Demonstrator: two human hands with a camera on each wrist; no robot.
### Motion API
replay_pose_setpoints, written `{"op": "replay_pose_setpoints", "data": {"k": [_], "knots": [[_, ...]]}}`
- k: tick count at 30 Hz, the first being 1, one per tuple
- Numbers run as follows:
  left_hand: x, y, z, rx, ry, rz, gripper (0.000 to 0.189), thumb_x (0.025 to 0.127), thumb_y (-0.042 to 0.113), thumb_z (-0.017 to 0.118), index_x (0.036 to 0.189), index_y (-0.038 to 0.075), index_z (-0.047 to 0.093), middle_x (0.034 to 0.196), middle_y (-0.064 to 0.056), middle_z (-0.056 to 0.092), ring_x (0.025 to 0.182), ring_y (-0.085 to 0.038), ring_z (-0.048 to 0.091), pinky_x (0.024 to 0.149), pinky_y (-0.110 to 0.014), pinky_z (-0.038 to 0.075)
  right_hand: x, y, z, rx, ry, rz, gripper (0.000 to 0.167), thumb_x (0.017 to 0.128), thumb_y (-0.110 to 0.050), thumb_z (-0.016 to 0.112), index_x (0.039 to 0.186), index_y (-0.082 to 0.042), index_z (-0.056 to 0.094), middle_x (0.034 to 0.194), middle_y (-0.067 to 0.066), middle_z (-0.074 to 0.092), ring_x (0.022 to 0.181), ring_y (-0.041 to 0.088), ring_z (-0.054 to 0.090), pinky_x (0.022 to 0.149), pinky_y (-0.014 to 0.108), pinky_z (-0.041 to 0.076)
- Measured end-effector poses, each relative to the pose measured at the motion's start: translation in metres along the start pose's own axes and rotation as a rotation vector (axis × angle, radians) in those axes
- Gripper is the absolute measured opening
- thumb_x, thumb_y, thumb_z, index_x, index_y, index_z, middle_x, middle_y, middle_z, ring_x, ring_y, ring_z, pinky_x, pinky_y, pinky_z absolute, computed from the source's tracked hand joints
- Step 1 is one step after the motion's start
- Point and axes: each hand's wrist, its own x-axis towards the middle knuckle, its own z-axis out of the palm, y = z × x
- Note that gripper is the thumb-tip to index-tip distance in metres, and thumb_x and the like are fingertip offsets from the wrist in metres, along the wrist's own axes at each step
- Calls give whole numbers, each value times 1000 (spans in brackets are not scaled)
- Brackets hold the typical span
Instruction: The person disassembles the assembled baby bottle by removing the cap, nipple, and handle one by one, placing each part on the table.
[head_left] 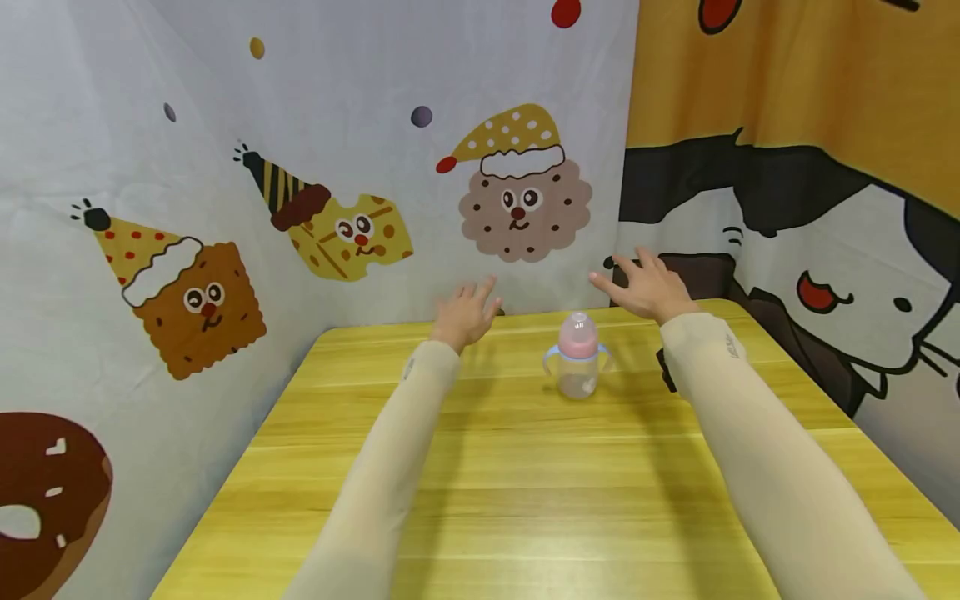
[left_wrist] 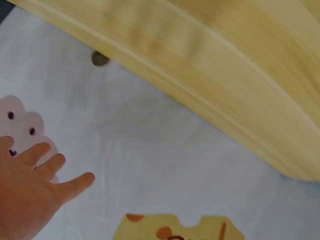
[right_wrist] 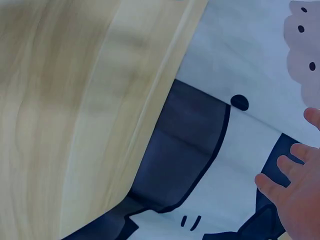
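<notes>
A baby bottle with a pink top, a clear cap and pale blue side handles stands upright near the far edge of the wooden table. My left hand is raised to the left of the bottle, fingers spread and holding nothing. On the other side, my right hand hovers above the far part of the table with its fingers apart. Neither hand touches the bottle. In the left wrist view the left hand shows against the cloth backdrop; the right wrist view shows the right hand likewise.
The wooden table ends just behind the bottle. A dark object lies partly hidden beside the right sleeve. Printed cloth with cartoon figures hangs behind and along the left, and an orange cartoon curtain covers the right.
</notes>
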Motion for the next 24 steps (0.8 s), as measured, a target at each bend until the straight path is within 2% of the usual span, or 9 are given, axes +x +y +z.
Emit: {"op": "replay_pose_setpoints", "data": {"k": [7,10,14,20,24], "knots": [[-3,17,14,-117,-7,120,66,115,54,27,172,22,16,171,-14,34,157,-34,33,125,-62,29,0,-7,-2,34,11,-39,103,98,-86,28,169,-13,24,173,30,8,157,54,13,120,76,18],[-3,22,20,-134,-2,138,67,115,56,27,171,20,20,170,-14,36,156,-33,36,126,-57,30,0,-10,-2,57,20,-67,100,98,-85,30,169,-15,26,174,28,9,157,54,15,120,76,18],[0,26,28,-159,-7,157,75,112,64,20,168,16,31,168,-13,40,154,-33,39,127,-50,31,-2,-11,0,81,38,-85,98,98,-86,31,168,-18,32,174,27,12,157,53,18,119,76,21],[-2,28,39,-310,-41,231,83,109,70,16,156,11,49,160,-10,50,149,-29,45,124,-46,36,-6,-15,5,115,48,-111,95,99,-83,33,168,-18,31,173,26,16,156,52,21,118,77,22],[-9,28,50,-432,-88,248,85,107,74,21,157,11,48,159,-8,51,148,-28,47,123,-46,38,-6,-21,9,143,34,-138,93,100,-82,34,169,-19,29,173,24,18,155,52,23,116,78,24]]}}
